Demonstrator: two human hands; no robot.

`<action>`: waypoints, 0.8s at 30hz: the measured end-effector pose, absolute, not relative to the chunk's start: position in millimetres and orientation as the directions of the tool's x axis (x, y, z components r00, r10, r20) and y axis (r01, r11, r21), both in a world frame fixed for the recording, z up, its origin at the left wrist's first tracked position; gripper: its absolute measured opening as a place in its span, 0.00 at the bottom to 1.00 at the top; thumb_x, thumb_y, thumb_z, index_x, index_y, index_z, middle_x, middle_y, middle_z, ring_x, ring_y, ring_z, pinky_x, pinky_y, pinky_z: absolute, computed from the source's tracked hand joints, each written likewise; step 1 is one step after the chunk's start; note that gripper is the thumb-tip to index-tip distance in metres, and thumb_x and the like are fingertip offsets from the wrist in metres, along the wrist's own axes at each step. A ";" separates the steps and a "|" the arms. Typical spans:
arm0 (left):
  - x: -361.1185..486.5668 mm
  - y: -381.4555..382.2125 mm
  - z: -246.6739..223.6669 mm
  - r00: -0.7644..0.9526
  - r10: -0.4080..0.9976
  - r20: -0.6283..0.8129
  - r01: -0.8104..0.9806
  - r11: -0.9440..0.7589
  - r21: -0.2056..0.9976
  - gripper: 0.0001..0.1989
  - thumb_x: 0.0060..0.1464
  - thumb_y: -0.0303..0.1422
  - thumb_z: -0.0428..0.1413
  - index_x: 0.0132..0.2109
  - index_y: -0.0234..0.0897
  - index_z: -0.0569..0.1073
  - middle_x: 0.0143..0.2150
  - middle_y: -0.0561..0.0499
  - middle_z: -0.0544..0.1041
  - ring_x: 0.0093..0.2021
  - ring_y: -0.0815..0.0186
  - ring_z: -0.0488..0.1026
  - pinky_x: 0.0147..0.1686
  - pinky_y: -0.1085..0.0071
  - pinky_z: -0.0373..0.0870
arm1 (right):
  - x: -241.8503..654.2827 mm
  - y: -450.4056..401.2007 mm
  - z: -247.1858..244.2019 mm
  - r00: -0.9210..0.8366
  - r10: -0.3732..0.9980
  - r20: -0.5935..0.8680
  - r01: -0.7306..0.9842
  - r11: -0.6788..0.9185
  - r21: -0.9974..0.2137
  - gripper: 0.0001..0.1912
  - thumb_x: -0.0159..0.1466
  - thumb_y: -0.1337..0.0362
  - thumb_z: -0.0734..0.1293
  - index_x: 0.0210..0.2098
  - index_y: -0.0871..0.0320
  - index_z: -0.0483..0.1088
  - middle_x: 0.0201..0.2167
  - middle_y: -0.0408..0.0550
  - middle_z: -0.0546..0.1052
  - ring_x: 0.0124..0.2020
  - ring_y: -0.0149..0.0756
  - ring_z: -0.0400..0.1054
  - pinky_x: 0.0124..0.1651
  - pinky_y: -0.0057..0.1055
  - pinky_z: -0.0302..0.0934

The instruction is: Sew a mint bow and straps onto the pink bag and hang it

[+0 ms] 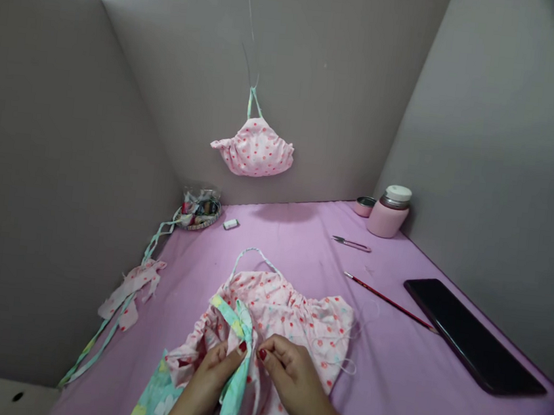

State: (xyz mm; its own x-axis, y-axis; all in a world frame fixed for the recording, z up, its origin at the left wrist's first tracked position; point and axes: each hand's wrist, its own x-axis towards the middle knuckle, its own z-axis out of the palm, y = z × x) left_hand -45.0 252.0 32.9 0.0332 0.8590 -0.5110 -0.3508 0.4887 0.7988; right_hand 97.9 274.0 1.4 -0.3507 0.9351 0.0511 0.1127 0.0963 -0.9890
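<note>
A pink dotted fabric piece (272, 293), gathered along its edges and with a thin looped strap at the top, lies spread on the table in front of me. Across it runs a green floral fabric strip (233, 388). Thumb and fingers of my left hand (215, 372) pinch this strip against the pink cloth. Close to its right, my right hand (292, 371) has thumb and forefinger pressed together; whatever is between them is too small to make out. Loose pale thread (350, 367) curls at the cloth's right edge.
A similar pink piece (258, 149) hangs by a strap on the back wall. Left are a basket of sewing supplies (200, 212), a white spool (230, 224) and scraps (132, 291). Right are thread snips (352, 244), a red pencil (389, 300), a black phone-like slab (466, 333) and a pink jar (387, 216).
</note>
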 end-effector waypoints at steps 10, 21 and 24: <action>-48.9 255.6 6.9 0.101 0.903 -0.417 -0.214 0.429 0.878 0.19 0.37 0.46 0.63 0.26 0.35 0.66 0.18 0.58 0.63 0.20 0.73 0.56 0.24 0.74 0.53 | 95.9 271.7 -1.5 -0.319 0.947 0.040 0.141 0.089 -0.986 0.09 0.62 0.60 0.58 0.28 0.57 0.59 0.19 0.38 0.62 0.21 0.26 0.54 0.24 0.22 0.49; -45.8 256.6 8.6 0.118 0.936 -0.330 -0.144 0.345 0.927 0.14 0.45 0.42 0.59 0.28 0.35 0.69 0.20 0.57 0.64 0.21 0.71 0.57 0.25 0.74 0.54 | 99.4 270.6 0.6 -0.392 0.915 0.097 0.119 0.154 -0.981 0.05 0.65 0.63 0.54 0.36 0.56 0.58 0.21 0.38 0.63 0.22 0.28 0.57 0.26 0.23 0.52; -45.6 255.1 8.0 0.078 0.940 -0.333 -0.132 0.341 0.931 0.12 0.45 0.40 0.59 0.26 0.36 0.68 0.20 0.57 0.63 0.22 0.71 0.56 0.25 0.74 0.54 | 101.7 275.4 11.8 -0.277 0.924 0.262 0.257 0.334 -0.907 0.07 0.64 0.66 0.55 0.32 0.58 0.62 0.27 0.43 0.66 0.29 0.31 0.61 0.33 0.27 0.55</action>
